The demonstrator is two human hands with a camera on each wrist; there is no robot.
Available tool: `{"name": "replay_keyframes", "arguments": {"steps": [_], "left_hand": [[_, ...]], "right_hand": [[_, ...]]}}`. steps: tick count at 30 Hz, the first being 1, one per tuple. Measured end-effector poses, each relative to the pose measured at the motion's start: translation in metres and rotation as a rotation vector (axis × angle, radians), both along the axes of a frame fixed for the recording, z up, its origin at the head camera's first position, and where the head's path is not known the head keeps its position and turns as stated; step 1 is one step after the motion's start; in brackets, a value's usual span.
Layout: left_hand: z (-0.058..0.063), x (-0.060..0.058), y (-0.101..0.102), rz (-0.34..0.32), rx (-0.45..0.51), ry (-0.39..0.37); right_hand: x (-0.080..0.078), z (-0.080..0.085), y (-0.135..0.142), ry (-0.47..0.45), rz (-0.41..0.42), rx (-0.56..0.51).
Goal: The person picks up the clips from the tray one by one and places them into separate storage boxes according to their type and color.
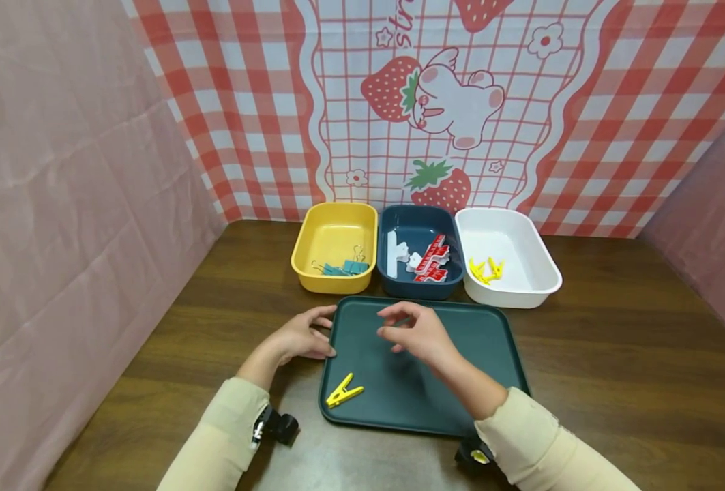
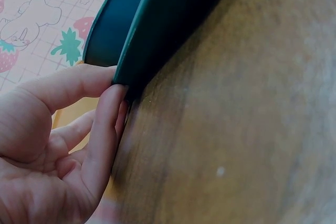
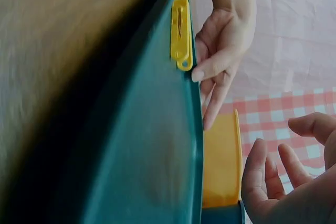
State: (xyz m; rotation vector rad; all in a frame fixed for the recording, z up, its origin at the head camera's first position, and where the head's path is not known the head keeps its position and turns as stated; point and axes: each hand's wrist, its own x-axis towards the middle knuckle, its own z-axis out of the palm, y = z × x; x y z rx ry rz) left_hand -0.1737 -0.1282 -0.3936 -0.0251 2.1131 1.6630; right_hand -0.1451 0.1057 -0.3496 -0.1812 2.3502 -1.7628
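Observation:
A dark green tray (image 1: 460,368) lies on the wooden table with a yellow clip (image 1: 344,391), shaped like a clothespin, near its front left corner. My left hand (image 1: 303,335) is at the tray's left edge. Its thumb and fingertips touch the rim at separate spots, as the right wrist view also shows. Above the middle of the tray hovers my right hand (image 1: 420,334), fingers loosely bent and apart, holding nothing. The right wrist view catches the same hand (image 3: 299,177) at the lower right, its fingers spread.
Behind the tray stand three bins side by side: a yellow bin (image 1: 331,232) with teal binder clips (image 1: 346,268), a dark blue bin (image 1: 414,221) with white and red clips (image 1: 432,259), and a white bin (image 1: 522,266) with yellow clips (image 1: 486,271). A patterned cloth (image 1: 460,109) hangs behind.

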Motion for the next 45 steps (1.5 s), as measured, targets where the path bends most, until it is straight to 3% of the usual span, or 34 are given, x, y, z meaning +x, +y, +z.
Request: {"name": "replay_keyframes", "arguments": {"steps": [4,11,19,23,29,45], "left_hand": [[0.0,0.0,0.001,0.002,0.016,-0.005],[0.0,0.0,0.001,-0.002,0.031,-0.004],[-0.001,0.0,0.0,-0.008,0.03,-0.003],[-0.001,0.001,0.0,-0.006,0.046,-0.001],[-0.001,0.001,-0.001,-0.006,0.05,-0.004],[-0.002,-0.001,0.0,-0.007,0.047,-0.007]], "right_hand": [[0.003,-0.003,-0.003,-0.028,0.098,0.003],[0.005,-0.011,-0.005,0.03,0.391,0.086],[0.007,-0.022,-0.015,0.019,0.539,0.072],[0.009,-0.025,-0.017,-0.014,0.576,0.063],[0.011,-0.028,-0.02,-0.041,0.568,0.086],[0.008,-0.034,-0.035,0.068,0.569,0.224]]}}
